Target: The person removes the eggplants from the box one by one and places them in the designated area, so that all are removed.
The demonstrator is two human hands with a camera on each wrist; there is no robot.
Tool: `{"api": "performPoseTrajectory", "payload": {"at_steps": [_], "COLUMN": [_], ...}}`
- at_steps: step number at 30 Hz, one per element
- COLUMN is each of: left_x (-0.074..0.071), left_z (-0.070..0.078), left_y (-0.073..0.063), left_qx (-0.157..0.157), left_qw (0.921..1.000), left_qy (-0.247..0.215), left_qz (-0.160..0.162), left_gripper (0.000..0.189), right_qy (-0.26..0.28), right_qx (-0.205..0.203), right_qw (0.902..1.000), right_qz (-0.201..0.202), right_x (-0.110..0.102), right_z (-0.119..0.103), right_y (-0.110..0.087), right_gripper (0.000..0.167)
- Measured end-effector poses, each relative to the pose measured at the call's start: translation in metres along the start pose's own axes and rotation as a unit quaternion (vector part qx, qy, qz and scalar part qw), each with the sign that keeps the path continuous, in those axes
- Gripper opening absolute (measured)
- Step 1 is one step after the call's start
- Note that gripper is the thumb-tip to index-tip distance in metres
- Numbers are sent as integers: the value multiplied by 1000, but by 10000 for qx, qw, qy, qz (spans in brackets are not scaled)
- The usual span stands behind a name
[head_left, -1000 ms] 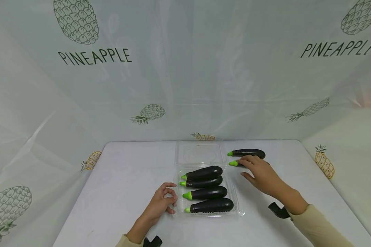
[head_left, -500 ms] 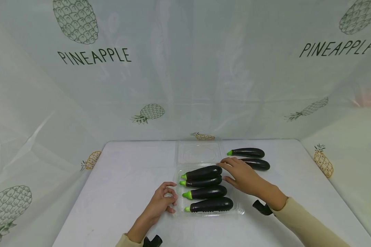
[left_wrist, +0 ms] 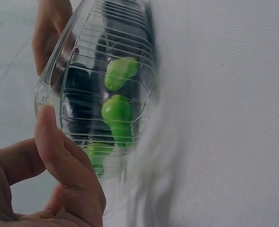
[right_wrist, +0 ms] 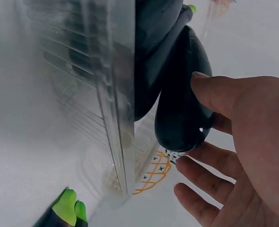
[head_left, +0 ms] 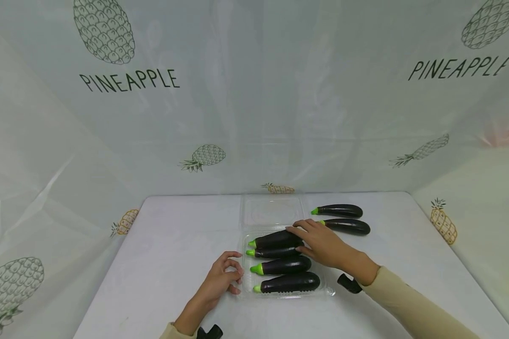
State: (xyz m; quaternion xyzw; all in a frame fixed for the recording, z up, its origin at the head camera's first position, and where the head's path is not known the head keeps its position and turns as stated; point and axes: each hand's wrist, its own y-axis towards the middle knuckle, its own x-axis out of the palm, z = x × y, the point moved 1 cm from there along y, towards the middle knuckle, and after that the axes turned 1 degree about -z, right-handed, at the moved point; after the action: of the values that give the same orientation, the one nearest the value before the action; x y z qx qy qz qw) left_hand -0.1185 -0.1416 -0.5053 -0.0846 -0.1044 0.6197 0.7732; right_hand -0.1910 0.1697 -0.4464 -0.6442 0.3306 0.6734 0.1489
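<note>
A clear plastic clamshell container point(head_left: 327, 289), its lid point(head_left: 273, 210) folded back, holds several dark eggplants with green stem ends. My right hand point(head_left: 324, 245) holds the rounded end of the rearmost eggplant point(head_left: 271, 239) in it. In the right wrist view the thumb point(right_wrist: 207, 92) lies along this eggplant point(right_wrist: 181, 104), with the fingers around its far side. My left hand point(head_left: 218, 278) is at the container's left side with loosely bent fingers. One fingertip touches the rim point(left_wrist: 44, 97) in the left wrist view; green stem ends point(left_wrist: 118, 113) show through the ribbed wall.
Two more eggplants lie on the white table to the right of the lid, one at the back point(head_left: 339, 210) and one point(head_left: 348, 226) just in front of it. A pineapple-print sheet point(head_left: 254, 94) hangs behind and beside the table.
My right hand has moved left and forward from the eggplants on the table to the rearmost one in the container and now holds its end. The left hand stays at the container's side.
</note>
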Motion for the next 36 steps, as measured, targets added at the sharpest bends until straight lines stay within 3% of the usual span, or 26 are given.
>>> {"api": "performPoseTrajectory", "payload": {"at_steps": [18,36], "left_x": [1,-1], "left_z": [0,1], "left_y": [-1,-1], "left_qx": [-29,9], "left_qw": [10000,10000], "left_qy": [1,-38], "left_qz": [27,-81], "left_gripper": [50,51], "right_qy": [13,70], "right_qx": [47,108], "right_qw": [10000,9981], "right_qz": [-82,601], "right_x": [4,-19], "right_z": [3,5], "right_y": [15,0], "right_gripper": [47,51]}}
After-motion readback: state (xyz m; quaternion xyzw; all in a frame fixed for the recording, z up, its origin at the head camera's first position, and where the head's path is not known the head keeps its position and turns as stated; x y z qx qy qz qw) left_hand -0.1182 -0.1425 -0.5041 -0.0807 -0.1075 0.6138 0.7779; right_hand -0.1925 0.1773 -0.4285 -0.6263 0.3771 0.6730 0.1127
